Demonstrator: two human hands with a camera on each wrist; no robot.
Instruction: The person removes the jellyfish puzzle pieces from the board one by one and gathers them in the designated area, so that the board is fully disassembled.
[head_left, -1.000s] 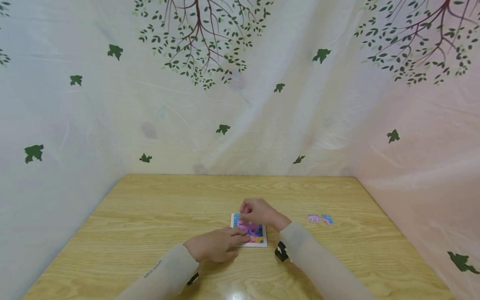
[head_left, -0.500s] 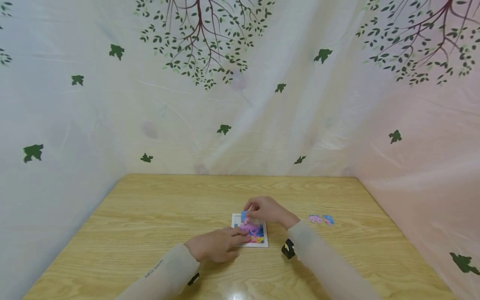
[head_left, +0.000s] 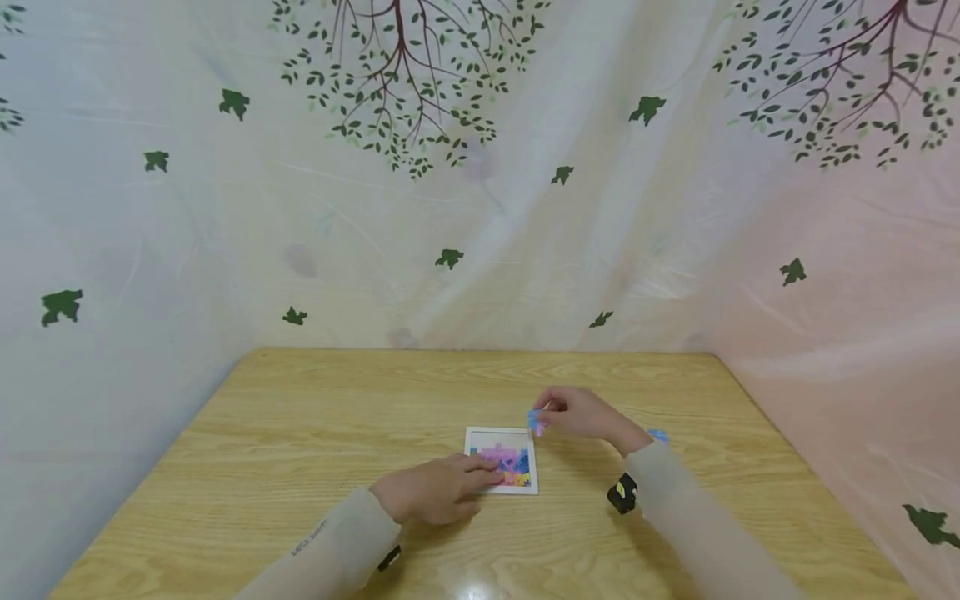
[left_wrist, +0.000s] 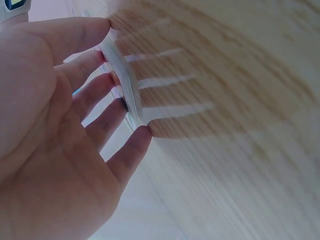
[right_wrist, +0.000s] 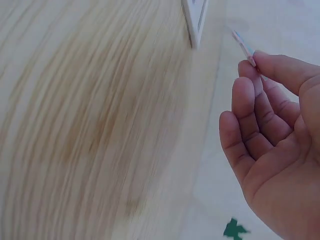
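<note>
A jigsaw puzzle in a white frame lies on the table, its pink, blue and yellow pieces filling the near part and the far strip bare. My left hand rests with extended fingers over the puzzle's left side; in the left wrist view its fingertips touch the frame's edge. Off the frame's far right corner, my right hand pinches a blue and pink puzzle piece between thumb and forefinger. The right wrist view shows this piece edge-on, raised above the table.
Another blue puzzle piece lies to the right, partly hidden by the right forearm. A wooden table extends around the puzzle. Behind and beside it hangs a pale curtain with leaf prints.
The right hand has lifted the blue and pink puzzle piece off the frame's far part and carried it right. That strip is now exposed. The left hand has stayed in place.
</note>
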